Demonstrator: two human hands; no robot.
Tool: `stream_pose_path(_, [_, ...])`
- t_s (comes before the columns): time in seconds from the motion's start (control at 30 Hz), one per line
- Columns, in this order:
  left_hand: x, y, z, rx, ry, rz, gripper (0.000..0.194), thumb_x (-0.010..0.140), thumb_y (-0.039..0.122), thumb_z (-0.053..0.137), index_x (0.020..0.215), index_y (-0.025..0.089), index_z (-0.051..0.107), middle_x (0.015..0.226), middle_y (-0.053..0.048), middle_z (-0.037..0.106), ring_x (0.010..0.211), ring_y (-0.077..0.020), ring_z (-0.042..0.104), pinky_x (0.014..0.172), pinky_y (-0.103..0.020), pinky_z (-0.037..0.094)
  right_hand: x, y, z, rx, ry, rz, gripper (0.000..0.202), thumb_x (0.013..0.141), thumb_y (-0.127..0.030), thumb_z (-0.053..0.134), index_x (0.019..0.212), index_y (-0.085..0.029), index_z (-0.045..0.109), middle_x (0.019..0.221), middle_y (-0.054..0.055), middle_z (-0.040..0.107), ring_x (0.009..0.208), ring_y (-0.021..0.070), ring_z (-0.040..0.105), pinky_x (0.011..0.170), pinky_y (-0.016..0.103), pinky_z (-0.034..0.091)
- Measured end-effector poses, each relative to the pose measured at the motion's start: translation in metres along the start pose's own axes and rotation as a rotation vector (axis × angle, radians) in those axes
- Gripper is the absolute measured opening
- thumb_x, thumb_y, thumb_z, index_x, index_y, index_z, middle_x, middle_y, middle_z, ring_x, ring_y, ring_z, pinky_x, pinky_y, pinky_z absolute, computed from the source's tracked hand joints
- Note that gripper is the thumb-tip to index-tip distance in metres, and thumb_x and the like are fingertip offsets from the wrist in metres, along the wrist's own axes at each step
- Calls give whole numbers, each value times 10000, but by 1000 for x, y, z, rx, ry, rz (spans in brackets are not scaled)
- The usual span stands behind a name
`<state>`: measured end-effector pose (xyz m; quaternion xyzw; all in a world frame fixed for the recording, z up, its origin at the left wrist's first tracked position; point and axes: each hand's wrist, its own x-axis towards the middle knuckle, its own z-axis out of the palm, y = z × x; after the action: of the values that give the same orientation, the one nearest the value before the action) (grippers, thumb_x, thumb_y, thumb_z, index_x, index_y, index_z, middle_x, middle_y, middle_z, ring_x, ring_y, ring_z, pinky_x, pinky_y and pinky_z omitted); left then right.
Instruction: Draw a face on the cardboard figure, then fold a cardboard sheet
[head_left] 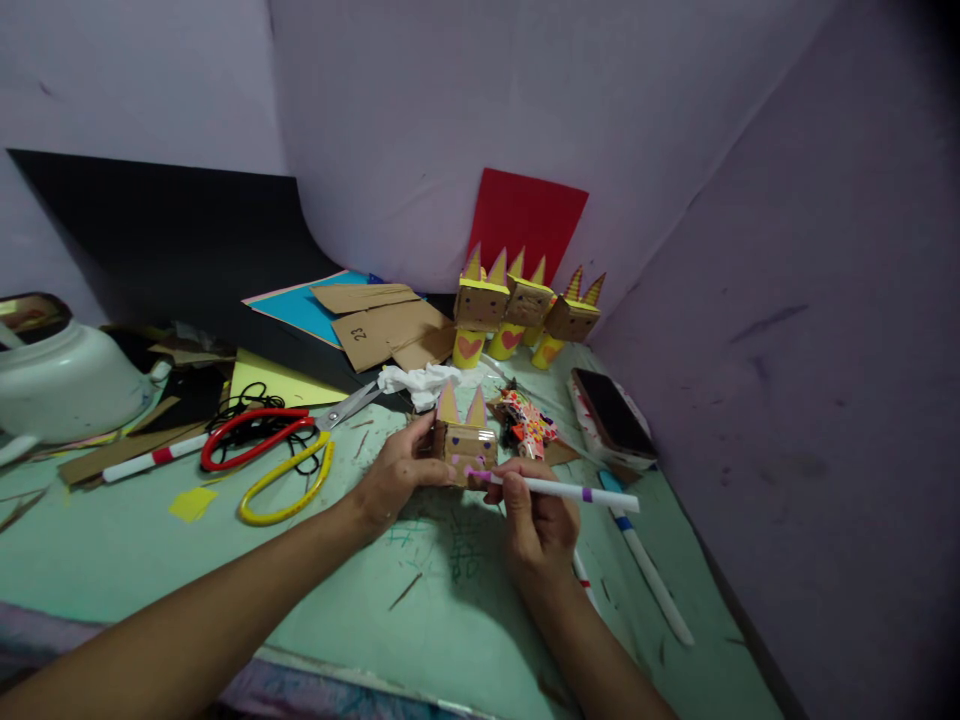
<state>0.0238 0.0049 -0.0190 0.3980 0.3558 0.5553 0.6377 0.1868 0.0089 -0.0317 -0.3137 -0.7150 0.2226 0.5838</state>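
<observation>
- A white pot (75, 390) was seen at the left of the tabletop (337, 620); its contents could not be made out.
- The horned cardboard box (476, 441) was held upright over the tabletop's middle, its left side pinched between the left hand's (397, 472) fingers.
- The purple marker (574, 490) was gripped near its tip by the right hand's (546, 520) curled fingers, pointed leftward at the box, its long axis running side to side.

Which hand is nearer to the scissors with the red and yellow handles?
Left. The left hand, holding the cardboard box, is right of the scissors; the right hand, holding the purple marker, is farther right.
</observation>
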Motion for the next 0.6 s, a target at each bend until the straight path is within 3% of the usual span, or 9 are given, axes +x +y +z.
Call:
stream_pose_path(0.2, [0, -1, -1, -1, -8, -2, 704, 588, 105, 665, 1273, 168, 515, 1136, -94, 694, 1066, -311, 621, 920, -407, 475, 0, 2, 1, 10, -18, -35, 139, 897, -165, 500, 871, -209, 630, 753, 29, 697, 677, 169, 666, 510, 250, 447])
stream_pose_path(0.6, [-1, 0, 0, -18, 0, 8, 685, 595, 81, 675, 1257, 161, 517, 1147, -80, 691, 1060, -287, 630, 901, -368, 489, 2, -3, 2, 26, 4, -52, 159, 908, -173, 486, 854, -206, 632, 725, 21, 688, 647, 164, 663, 519, 253, 462])
